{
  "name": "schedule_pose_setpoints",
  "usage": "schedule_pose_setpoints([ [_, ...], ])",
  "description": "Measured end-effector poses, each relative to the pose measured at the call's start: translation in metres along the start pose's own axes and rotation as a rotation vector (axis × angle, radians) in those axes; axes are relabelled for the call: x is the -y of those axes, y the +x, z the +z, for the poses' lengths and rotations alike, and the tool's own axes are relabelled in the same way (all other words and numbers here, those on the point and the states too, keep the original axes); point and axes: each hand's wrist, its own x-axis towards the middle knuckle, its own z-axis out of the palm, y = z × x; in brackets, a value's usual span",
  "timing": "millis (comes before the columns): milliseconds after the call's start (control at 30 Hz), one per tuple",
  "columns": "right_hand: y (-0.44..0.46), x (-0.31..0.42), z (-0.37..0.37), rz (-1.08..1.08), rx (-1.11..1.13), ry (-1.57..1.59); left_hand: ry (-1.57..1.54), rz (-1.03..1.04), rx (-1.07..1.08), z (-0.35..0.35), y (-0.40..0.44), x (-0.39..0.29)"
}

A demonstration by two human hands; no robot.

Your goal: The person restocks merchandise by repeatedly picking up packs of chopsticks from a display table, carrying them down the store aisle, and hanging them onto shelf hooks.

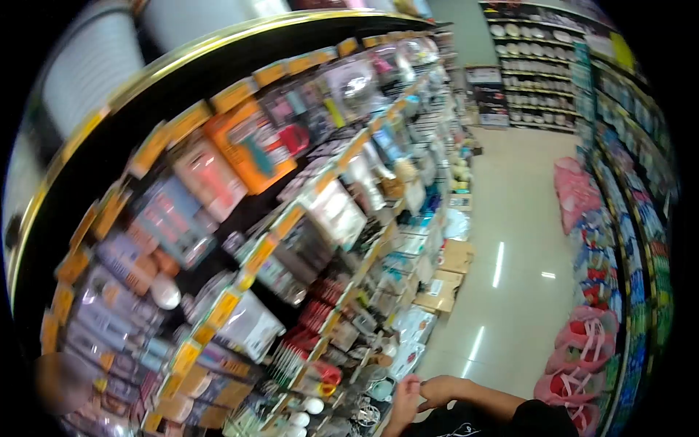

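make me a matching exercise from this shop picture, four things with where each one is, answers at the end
1. left hand
2. cardboard boxes
3. orange pack
4. pink bags

a. on the floor beside the shelves on the left
b. low along the shelves on the right
c. low in the picture, close beside the right hand
d. hanging in the upper part of the display on the left

Right pairs: 1-c, 2-a, 3-d, 4-b
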Motion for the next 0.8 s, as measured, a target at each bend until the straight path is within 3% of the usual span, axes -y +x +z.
schedule_pose_setpoints([
  [33,0.002,-0.027,0.014,0.018,-0.01,0.025,0.095,0.134,0.24,0.022,0.013,-0.004],
  [133,-0.034,-0.079,0.027,0.07,-0.129,0.129,0.145,0.148,0.572,0.06,0.059,-0.03],
  [200,-0.048,-0.091,0.026,0.075,-0.283,0.265,0.092,0.056,0.823,0.078,0.088,-0.002],
  [300,-0.078,-0.106,-0.007,0.091,-0.286,0.449,0.006,-0.108,1.099,0.112,0.134,0.004],
  [367,-0.065,-0.159,0.009,0.017,-0.368,0.516,-0.134,-0.191,1.17,0.145,0.16,0.017],
  [533,-0.138,-0.196,-0.123,0.172,-0.504,0.514,-0.432,-0.233,1.239,0.23,0.255,0.024],
  [800,-0.15,-0.337,-0.258,0.194,-0.7,0.515,-0.343,-0.058,1.323,0.344,0.464,0.018],
])
